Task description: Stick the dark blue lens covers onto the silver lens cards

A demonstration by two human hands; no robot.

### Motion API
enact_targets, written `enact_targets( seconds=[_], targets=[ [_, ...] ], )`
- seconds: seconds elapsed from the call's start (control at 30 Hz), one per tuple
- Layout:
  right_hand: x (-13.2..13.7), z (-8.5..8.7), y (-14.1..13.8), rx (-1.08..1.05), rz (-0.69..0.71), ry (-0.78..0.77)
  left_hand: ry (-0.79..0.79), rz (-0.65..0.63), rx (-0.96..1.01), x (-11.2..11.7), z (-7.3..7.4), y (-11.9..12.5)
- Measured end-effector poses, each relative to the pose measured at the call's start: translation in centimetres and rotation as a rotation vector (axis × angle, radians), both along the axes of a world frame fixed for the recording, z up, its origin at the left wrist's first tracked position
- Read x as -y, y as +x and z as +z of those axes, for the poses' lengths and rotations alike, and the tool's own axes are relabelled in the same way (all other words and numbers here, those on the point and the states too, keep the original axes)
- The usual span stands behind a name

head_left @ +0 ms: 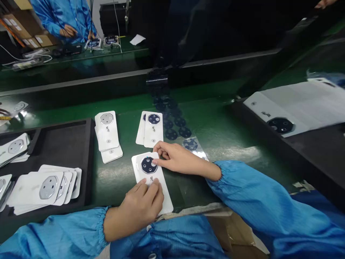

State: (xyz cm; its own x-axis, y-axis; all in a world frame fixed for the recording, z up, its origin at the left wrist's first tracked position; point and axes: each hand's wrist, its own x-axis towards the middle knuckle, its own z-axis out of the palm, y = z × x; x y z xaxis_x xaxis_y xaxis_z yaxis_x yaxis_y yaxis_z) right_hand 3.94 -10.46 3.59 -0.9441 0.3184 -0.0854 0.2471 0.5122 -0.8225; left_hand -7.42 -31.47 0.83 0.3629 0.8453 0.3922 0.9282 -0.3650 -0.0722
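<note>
Thumbing a camera disc (148, 166), right hand (174, 157) is kinda curling; left hand (140, 203) is bunching fingers on the phone panel (165, 196).

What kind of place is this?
It looks like a factory workshop, perhaps an assembly line. There's a strip of dark discs on the green bench, a black tray of matching white panels, and another person in a blue work coat.
</note>
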Motion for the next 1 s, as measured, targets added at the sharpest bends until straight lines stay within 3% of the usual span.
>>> enact_targets(
  seconds=[0.07,0.13,0.23,0.33,0.5,0.63,0.77,1.0],
  targets=[
    [-1.0,-0.1,0.0,-0.074,-0.031,-0.14,0.064,-0.031,0.028,0.1,0.3,0.1],
    [-2.5,-0.6,-0.2,-0.2,-0.192,-0.169,0.167,-0.096,0.07,0.2,0.6,0.4],
    [-5.4,-1.4,-1.5,-0.335,-0.453,-0.023,0.224,-0.14,0.11,0.3,0.7,0.7],
    [-8.2,-2.0,-2.9,-0.342,-0.513,0.135,0.073,-0.073,0.162,0.0,0.5,0.7],
    [-11.3,-1.4,-0.9,-0.268,-0.469,0.311,-0.172,-0.106,0.014,-0.7,0.6,-0.3],
    [-12.0,-0.7,2.6,-0.14,-0.245,0.305,-0.212,-0.104,-0.031,-0.8,0.7,-0.6],
    [-11.6,-1.5,3.2,-0.026,-0.048,0.382,-0.231,-0.095,-0.034,-0.9,0.6,-0.5],
    [-12.1,-2.2,3.2,0.043,-0.071,0.567,-0.223,-0.106,-0.072,-1.1,-0.1,-0.7]
  ],
)
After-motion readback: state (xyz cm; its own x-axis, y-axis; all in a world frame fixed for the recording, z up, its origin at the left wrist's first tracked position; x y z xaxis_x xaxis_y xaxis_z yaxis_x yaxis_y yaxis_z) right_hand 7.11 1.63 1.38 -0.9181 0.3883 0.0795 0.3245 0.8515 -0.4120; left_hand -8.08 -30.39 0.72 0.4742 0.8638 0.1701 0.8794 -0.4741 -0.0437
